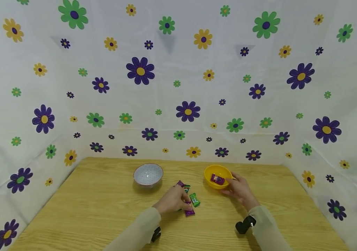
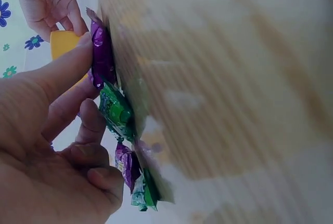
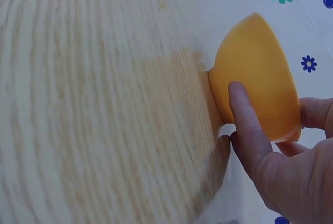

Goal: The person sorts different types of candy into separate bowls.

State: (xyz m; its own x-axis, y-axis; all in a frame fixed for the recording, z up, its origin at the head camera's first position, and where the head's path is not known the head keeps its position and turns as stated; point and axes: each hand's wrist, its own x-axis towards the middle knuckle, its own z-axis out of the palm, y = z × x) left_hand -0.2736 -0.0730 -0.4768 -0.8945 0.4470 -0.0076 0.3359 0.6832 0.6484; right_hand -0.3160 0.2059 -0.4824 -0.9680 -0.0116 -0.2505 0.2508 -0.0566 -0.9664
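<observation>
My left hand [image 1: 173, 200] pinches a purple-wrapped candy [image 1: 190, 212] at the table top, its thumb against the wrapper in the left wrist view. Beside it lies a green-wrapped candy [image 1: 194, 199]. Farther back, partly behind the hand, are another green candy [image 1: 187, 188] and a purple one [image 1: 180, 183]. My right hand [image 1: 243, 192] grips the right side of a yellow bowl [image 3: 255, 73], with one digit along the outer wall and others at the rim. Inside that bowl rests a purple-wrapped candy [image 1: 217, 179].
A pale blue patterned bowl [image 1: 148, 174] with a reddish rim stands at the back left of the wooden table [image 1: 103, 195]. A white flowered cloth [image 1: 172, 94] hangs behind the table and along both sides. Black straps with devices [image 1: 244, 225] sit at the wrists.
</observation>
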